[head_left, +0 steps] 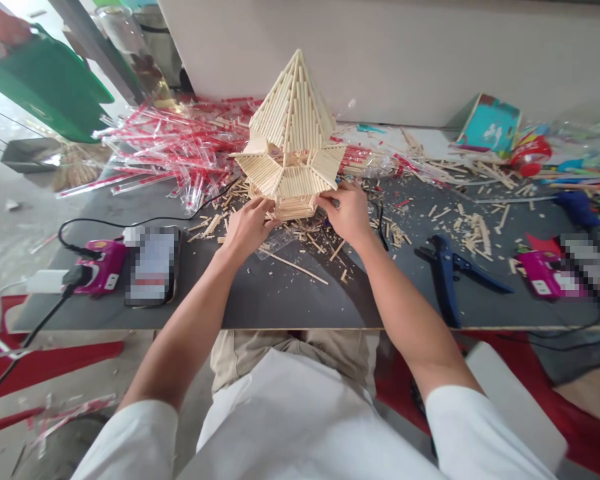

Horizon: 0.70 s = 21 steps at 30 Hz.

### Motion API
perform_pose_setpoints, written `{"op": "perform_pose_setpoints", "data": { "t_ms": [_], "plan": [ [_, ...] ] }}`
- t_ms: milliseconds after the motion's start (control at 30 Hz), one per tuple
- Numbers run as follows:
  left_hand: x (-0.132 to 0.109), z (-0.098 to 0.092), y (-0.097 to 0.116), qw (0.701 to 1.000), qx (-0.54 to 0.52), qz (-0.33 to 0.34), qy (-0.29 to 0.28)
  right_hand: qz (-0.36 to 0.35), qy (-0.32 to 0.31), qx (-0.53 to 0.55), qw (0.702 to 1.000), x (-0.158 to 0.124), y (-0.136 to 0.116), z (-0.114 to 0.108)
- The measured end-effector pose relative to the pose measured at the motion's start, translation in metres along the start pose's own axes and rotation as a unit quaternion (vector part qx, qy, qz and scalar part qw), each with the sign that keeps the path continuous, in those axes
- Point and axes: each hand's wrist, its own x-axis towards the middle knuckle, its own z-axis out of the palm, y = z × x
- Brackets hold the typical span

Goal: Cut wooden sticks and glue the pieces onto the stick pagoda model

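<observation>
A pagoda-like model (295, 127) built from thin wooden sticks stands upright at the middle of the table, with a pointed roof above a flared lower tier. My left hand (249, 227) is closed at the model's lower left, its fingers on the base. At the lower right, my right hand (347, 210) grips the base beneath the flared tier, thumb and fingers pinched around its edge. The model hides some of the fingertips. Cut stick scraps (213, 225) lie around the base.
Red-and-clear plastic wrappers (180, 143) are heaped at the back left. A phone (153, 267) and pink power socket (100, 267) lie at left. Blue cutters (453, 273) and another pink socket (543, 273) are at right. A teal box (493, 125) leans against the wall.
</observation>
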Motion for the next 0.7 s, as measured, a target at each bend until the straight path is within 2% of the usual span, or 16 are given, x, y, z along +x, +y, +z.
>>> {"op": "perform_pose_setpoints", "data": {
  "t_ms": [133, 300, 467, 600, 700],
  "plan": [
    [-0.007, -0.01, 0.0, 1.0, 0.009, -0.002, 0.0, -0.004, -0.009, -0.011, 1.0, -0.003, 0.001, -0.019],
    [-0.019, -0.023, -0.004, 0.999, 0.037, -0.011, -0.018, 0.041, -0.015, -0.02, 0.999, -0.008, 0.008, -0.041],
    [-0.022, -0.024, -0.009, 0.999, 0.031, -0.014, -0.023, 0.045, -0.072, -0.01, 0.996, -0.009, 0.013, -0.048],
    [-0.021, -0.021, -0.008, 0.999, 0.028, -0.013, -0.03, 0.038, -0.102, -0.085, 0.99, -0.013, 0.023, -0.054],
    [-0.021, -0.019, -0.005, 1.0, 0.019, -0.008, -0.021, 0.072, -0.144, -0.171, 0.972, -0.021, 0.034, -0.067]
  ]
}}
